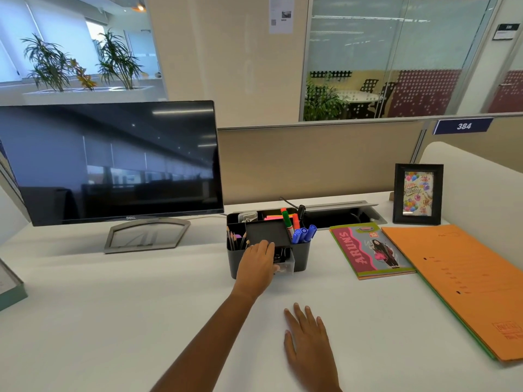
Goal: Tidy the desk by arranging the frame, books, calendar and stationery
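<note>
A black stationery organiser (300, 254) stands mid-desk, holding markers (304, 233), pencils and sticky notes. My left hand (259, 263) is against its front, fingers curled on the small clear drawer (285, 267) with binder clips. My right hand (307, 339) lies flat and open on the white desk (141, 321), nearer me. A colourful notebook (368, 251) lies to the right of the organiser, next to orange folders (458, 281). A black photo frame (418, 193) with a birthday picture stands upright at the back right.
A dark monitor (113, 162) on a grey stand fills the back left. A box edge (11, 290) shows at the far left. A cable tray (342, 212) sits behind the organiser, under the beige partition.
</note>
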The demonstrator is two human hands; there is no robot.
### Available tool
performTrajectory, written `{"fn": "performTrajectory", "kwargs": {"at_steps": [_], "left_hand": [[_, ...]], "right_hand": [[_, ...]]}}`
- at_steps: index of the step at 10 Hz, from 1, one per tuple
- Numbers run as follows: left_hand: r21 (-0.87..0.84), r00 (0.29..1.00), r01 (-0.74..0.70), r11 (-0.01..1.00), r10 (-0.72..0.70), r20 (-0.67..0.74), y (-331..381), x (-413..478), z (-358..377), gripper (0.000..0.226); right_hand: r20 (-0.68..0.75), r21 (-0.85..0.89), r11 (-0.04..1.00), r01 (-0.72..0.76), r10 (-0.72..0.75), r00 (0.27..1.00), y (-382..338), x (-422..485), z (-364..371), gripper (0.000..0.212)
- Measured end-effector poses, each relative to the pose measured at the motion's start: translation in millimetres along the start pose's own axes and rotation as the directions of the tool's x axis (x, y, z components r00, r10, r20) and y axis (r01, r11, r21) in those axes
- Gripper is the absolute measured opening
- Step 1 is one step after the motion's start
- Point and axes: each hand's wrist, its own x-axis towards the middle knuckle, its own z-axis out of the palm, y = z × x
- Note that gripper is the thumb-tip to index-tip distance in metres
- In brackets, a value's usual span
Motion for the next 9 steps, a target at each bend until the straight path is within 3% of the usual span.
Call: {"fn": "performTrajectory", "kwargs": {"at_steps": [3,5,6,7,9], "left_hand": [[-0.015,0.997,0.071,0.997,-0.072,-0.039,5,12,-5,0.027],[0.011,0.990,0.098,0.995,-0.096,-0.104,6,19,-2,0.033],[0.042,0.993,0.105,0.994,-0.102,-0.066,8,21,4,0.027],[0.036,0.989,0.092,0.995,-0.087,-0.123,11,22,1,0.038],[0.115,0.929,0.045,0.992,0.001,-0.370,11,-22,45,0.075]], "right_hand": [[0.028,-0.014,1.000,-0.002,0.002,1.000,1,2,6,0.049],[0.066,-0.015,1.000,0.012,-0.011,0.998,-1,6,5,0.050],[0.016,-0.027,1.000,0.015,-0.015,1.000,4,7,10,0.050],[-0.011,-0.023,1.000,0.003,-0.003,1.000,7,10,12,0.053],[-0.120,-0.061,0.997,0.050,-0.057,0.991,16,11,32,0.051]]}}
